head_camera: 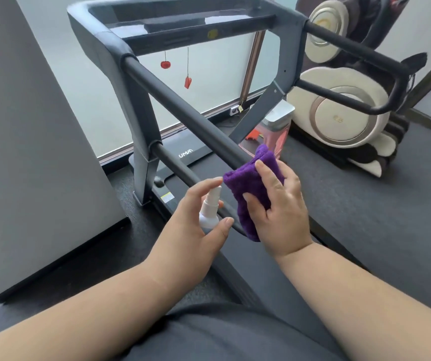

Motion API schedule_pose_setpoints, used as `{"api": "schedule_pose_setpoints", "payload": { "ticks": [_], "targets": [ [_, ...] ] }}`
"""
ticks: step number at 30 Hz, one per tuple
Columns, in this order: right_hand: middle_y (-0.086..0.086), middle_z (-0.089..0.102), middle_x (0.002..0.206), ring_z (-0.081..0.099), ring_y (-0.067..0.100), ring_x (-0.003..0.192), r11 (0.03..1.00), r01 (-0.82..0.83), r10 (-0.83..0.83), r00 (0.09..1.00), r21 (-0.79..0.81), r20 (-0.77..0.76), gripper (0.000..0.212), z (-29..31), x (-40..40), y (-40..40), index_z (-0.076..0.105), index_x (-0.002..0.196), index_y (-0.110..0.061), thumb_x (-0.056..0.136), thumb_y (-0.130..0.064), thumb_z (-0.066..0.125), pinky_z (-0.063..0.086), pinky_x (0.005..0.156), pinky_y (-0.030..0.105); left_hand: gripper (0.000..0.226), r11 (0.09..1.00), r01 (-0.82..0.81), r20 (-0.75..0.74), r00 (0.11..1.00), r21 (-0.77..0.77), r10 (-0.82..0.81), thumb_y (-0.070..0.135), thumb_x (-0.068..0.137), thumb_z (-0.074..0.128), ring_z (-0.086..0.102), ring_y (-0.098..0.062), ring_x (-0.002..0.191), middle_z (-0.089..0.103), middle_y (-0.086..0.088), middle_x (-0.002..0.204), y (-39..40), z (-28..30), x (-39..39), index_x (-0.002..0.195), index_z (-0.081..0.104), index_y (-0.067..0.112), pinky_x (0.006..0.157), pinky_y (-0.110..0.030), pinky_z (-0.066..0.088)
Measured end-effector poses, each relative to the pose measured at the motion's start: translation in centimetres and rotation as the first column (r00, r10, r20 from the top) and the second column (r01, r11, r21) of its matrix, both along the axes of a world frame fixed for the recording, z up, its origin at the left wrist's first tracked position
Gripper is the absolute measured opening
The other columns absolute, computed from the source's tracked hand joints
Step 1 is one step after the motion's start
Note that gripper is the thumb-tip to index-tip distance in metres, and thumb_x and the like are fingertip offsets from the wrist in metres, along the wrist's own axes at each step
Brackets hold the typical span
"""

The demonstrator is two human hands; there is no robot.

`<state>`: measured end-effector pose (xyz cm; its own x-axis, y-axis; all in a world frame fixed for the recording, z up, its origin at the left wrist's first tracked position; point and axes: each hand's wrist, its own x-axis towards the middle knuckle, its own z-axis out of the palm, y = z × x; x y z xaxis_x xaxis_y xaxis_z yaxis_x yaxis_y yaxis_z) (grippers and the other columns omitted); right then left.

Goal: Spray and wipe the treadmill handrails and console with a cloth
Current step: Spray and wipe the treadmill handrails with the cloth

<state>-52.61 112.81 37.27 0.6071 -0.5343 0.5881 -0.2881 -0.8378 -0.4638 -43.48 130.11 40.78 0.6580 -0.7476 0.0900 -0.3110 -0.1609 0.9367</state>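
Observation:
The treadmill's near handrail [183,113], a dark padded bar, runs from the console [183,19] at the top down to the middle of the view. My right hand [279,209] grips a folded purple cloth [248,188] wrapped over the near end of that rail. Just left of it, my left hand [196,225] holds a small white spray bottle [210,207] upright, its nozzle beside the cloth. The far handrail [352,48] curves round on the right.
A grey slanted panel [26,126] fills the left side. A cream elliptical machine [344,121] stands at the right behind the far rail. A red safety clip [188,82] hangs from the console. The treadmill belt [339,204] lies below the rails.

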Motion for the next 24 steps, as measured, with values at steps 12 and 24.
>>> {"api": "schedule_pose_setpoints", "payload": {
  "ticks": [12,24],
  "targets": [
    [0.011,0.022,0.150,0.036,0.029,0.138,0.997,-0.056,0.051,0.994,0.051,0.097,0.072,-7.9,-3.8,0.9,0.015,0.149,-0.037,0.091,-0.031,0.059,0.039,0.108,0.044,0.061,0.998,0.011,0.059,0.998,0.055,-0.014,0.031,0.088,0.068,0.059,-0.009,0.079,0.055,0.025,0.107,0.2,0.2,-2.8,0.120,0.033,0.070,0.068,-0.015,0.048],
    [0.004,0.020,0.157,0.030,0.026,0.144,0.968,-0.153,0.138,0.987,0.199,0.085,0.067,-3.5,-3.6,0.8,0.015,0.151,-0.049,0.094,-0.041,0.050,0.031,0.114,0.040,0.060,0.999,-0.039,0.062,0.997,0.037,0.036,0.029,0.088,0.068,0.059,-0.010,0.078,0.055,0.028,0.108,0.5,0.6,-5.0,0.120,0.035,0.068,0.067,-0.015,0.048]
  ]
}}
